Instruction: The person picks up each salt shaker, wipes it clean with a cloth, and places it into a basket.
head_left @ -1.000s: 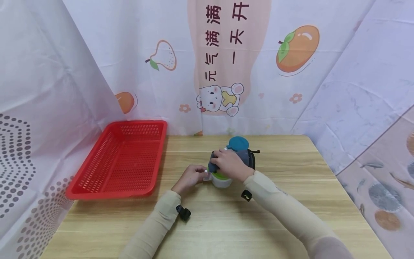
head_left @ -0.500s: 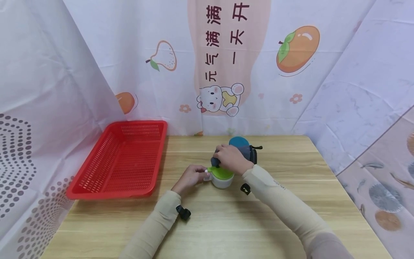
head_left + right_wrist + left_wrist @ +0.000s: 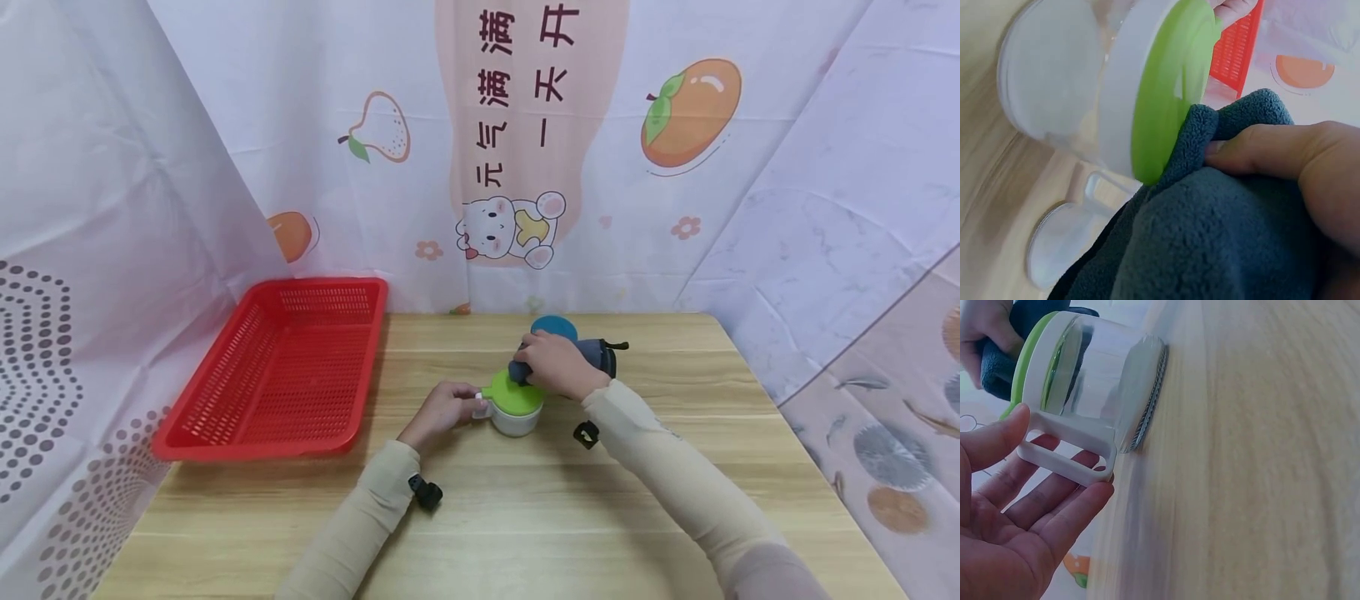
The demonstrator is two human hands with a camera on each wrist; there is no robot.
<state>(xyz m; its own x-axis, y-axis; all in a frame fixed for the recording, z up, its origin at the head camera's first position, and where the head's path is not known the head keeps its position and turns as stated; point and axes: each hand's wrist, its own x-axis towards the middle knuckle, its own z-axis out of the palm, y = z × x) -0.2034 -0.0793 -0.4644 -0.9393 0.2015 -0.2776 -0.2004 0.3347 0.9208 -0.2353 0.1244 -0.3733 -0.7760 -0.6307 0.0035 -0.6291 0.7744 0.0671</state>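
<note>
A clear jar (image 3: 1100, 369) with a white collar and a bright green lid (image 3: 517, 397) stands upright on the wooden table. My left hand (image 3: 444, 408) pinches its white handle (image 3: 1063, 464), thumb at the lid end and fingertips along the other side. Bunched in my right hand (image 3: 557, 364) is a dark blue-grey cloth (image 3: 1191, 244), probably a towel, pressed against the lid's far right edge. The right wrist view shows the thumb clamping a fold of it; the other fingers are mostly hidden. Behind the cloth, a blue-lidded second jar (image 3: 1060, 244) stands close by.
To the left sits a red plastic basket (image 3: 296, 375) with slotted walls. A printed white curtain (image 3: 360, 208) hangs along the table's back edge. Wood-grain tabletop (image 3: 510, 525) extends in front of both forearms. The blue lid (image 3: 555, 327) is near the back edge.
My right hand and the cloth have shifted right and slightly away across the lid, uncovering more of its green top. The left hand and the jar have stayed nearly in place.
</note>
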